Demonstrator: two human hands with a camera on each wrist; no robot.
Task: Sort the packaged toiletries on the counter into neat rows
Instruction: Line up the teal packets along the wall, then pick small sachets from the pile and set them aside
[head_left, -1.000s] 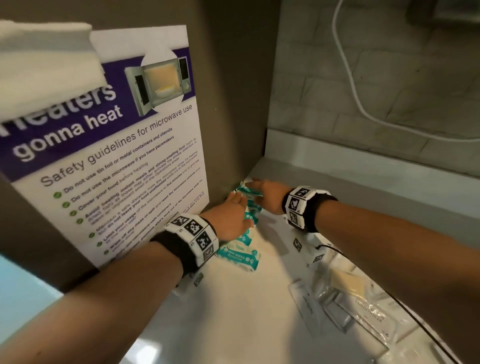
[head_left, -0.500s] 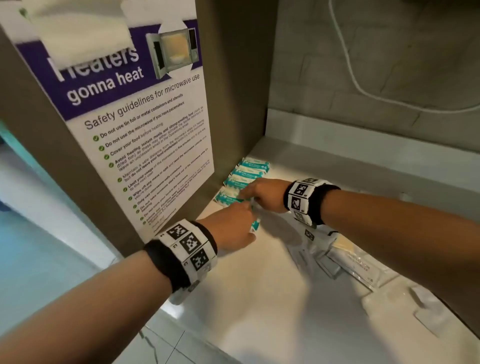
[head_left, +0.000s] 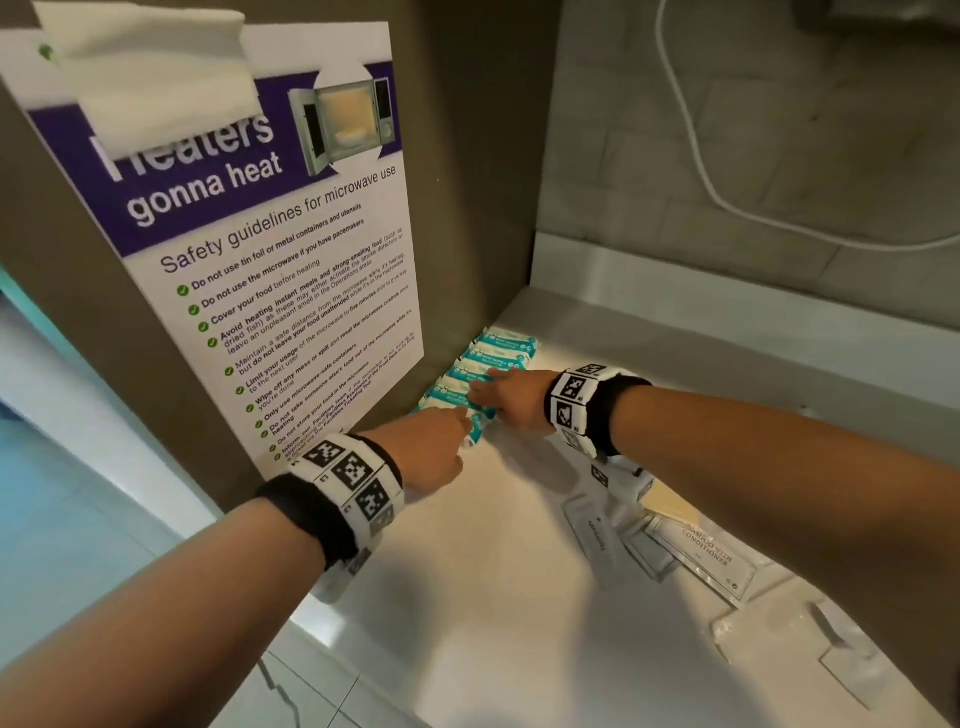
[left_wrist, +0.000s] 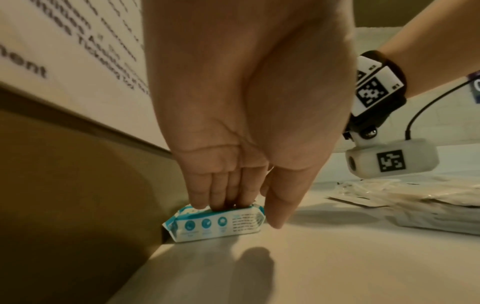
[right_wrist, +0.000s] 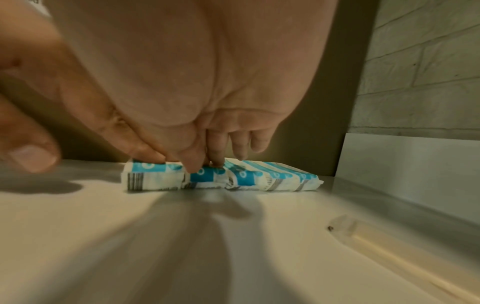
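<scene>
A row of teal-and-white soft wipe packets (head_left: 488, 369) lies against the brown side panel (head_left: 467, 208) on the pale counter (head_left: 493, 571), long axes pointing away from the panel, bare counter to their right. The left hand (head_left: 431, 452) presses straight fingers (left_wrist: 221, 197) onto the nearest packet (left_wrist: 215, 224). The right hand (head_left: 511, 397) rests extended fingertips (right_wrist: 215, 156) on the middle packets. Clear sachets (head_left: 691, 551) lie partly hidden under the right forearm.

Head view high, downward; wrist views low, close.
</scene>
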